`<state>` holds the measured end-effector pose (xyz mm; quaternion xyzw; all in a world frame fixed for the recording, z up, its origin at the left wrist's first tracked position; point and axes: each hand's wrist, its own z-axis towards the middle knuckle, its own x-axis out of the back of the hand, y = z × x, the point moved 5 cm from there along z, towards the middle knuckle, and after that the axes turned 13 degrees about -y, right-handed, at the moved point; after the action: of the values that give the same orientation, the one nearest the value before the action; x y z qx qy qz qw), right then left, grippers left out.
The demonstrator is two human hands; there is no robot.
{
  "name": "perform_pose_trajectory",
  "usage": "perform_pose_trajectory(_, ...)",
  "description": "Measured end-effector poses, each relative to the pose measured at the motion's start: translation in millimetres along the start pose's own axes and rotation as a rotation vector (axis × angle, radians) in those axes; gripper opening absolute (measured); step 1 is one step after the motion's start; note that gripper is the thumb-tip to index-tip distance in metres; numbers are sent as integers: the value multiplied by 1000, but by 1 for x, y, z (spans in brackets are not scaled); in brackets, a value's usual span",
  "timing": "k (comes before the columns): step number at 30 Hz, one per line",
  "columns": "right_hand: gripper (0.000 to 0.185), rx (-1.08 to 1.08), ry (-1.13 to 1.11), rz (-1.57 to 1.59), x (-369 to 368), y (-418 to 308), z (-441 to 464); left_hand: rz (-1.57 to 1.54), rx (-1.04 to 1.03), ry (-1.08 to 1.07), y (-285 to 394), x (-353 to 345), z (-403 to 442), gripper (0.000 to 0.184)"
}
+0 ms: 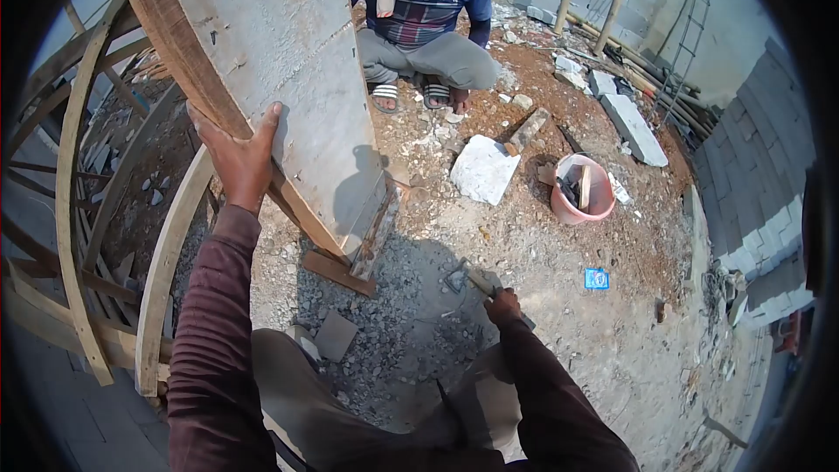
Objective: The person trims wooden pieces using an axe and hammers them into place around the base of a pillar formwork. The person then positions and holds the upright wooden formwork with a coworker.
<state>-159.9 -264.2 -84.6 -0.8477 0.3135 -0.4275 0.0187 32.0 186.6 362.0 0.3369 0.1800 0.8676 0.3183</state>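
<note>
Panel (293,52) ahead-left: edge gripped by left hand (232,153) | tool (478,281): gripped in right hand (502,307)

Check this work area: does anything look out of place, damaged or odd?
The small blue rectangular packet looks out of place: it lies alone on dusty ground, below the pink plastic bucket in the picture, like stray litter. The long grey-faced wooden panel in the left hand looks rough and blotchy.
</note>
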Motion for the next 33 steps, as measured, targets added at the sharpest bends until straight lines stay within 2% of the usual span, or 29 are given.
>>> perform_pose_trajectory(2,63,81,-310,-120,-4,9,64,14,-5,16,-1,2,-1,128)
perform_pose_trajectory(3,73,212,-379,-64,31,-13,61,14,-11,17,-1,3,0,128)
perform_pose_trajectory(4,81,113,-140,-55,56,-16,82,6,-19,8,1,0,-1,128)
perform_pose_trajectory(5,92,125,2,85,104,-42,65,9,-8,-17,2,-3,-3,128)
perform_pose_trajectory(6,93,147,193,147,141,-63,67,14,2,-33,3,-1,-4,128)
perform_pose_trajectory(9,90,113,298,-15,221,-109,86,-17,38,-68,3,3,-1,126)
perform_pose_trajectory(11,74,246,304,-30,256,-139,71,-74,62,-59,0,3,-2,125)
perform_pose_trajectory(13,65,181,460,-124,263,-145,83,-171,-1,-52,0,4,-2,121)
perform_pose_trajectory(16,57,192,366,-43,244,-135,103,-265,-73,-23,0,1,-3,114)
perform_pose_trajectory(20,52,65,252,-77,205,-106,131,-297,-86,3,3,-1,-6,100)
perform_pose_trajectory(23,50,8,206,-97,191,-79,157,-374,-108,33,0,-8,-6,96)
perform_pose_trajectory(28,50,-66,307,-5,218,-64,186,-370,-63,22,-11,-11,-7,77)
perform_pose_trajectory(31,56,-109,402,87,245,-76,212,-388,98,49,-27,-12,-14,68)
perform_pose_trajectory(33,63,-96,451,125,252,-82,233,-405,164,-6,-49,-5,-24,59)
